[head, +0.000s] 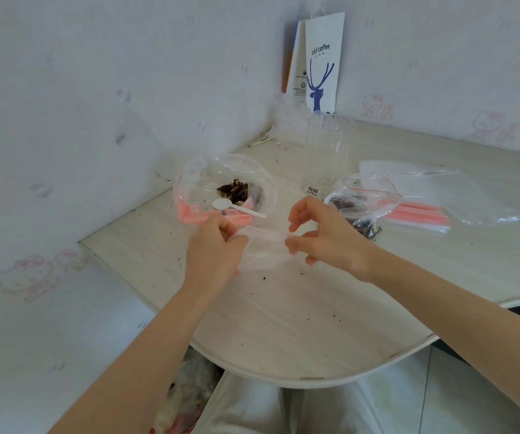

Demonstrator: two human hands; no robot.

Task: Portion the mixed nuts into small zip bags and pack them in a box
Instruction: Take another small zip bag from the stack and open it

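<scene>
So the left hand (214,249) and right hand (326,236) are each pinching a side of an empty zip bag (265,250), probably tugging its mouth open for filling. The nuts (235,189) and spoon (238,207) are sitting just behind in the big bag (196,183), within easy reach.

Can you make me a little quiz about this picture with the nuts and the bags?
1. True or false: the right hand holds the white spoon.
2. What do both hands pinch? A) a cup B) the small zip bag C) a box
3. What colour is the deer on the paper bag?

Key:
1. False. The white spoon lies by the mixed nuts.
2. B. The left hand and the right hand pinch it.
3. Blue.
</scene>
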